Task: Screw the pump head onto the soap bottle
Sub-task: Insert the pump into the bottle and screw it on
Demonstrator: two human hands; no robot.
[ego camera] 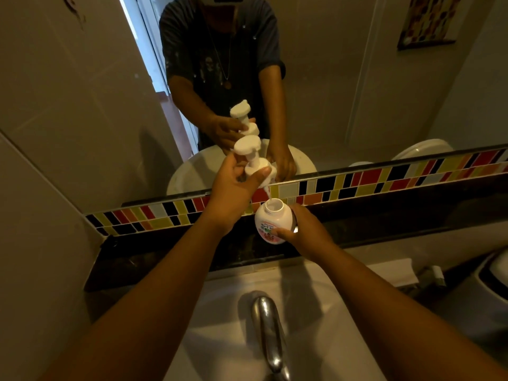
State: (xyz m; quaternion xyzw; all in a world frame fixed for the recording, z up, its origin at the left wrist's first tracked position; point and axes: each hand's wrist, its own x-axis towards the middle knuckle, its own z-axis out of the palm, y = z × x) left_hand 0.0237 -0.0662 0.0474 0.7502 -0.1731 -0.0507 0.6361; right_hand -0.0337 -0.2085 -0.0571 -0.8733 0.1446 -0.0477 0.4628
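Bathroom mirror and tiled ledge (357, 185) behind, the left hand (236, 193) grips the pump head (251, 158) above the open soap bottle (272, 222), steadied by the right hand (308, 232) on the ledge. Tube tip at the mouth: lower, seat, then twist.

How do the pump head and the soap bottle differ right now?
The pump head is plain white, held tilted in the left hand; the bottle is pinkish with a printed label, held in the right hand. The pump is raised above the bottle's open mouth, its tube just reaching it. Both are plastic.
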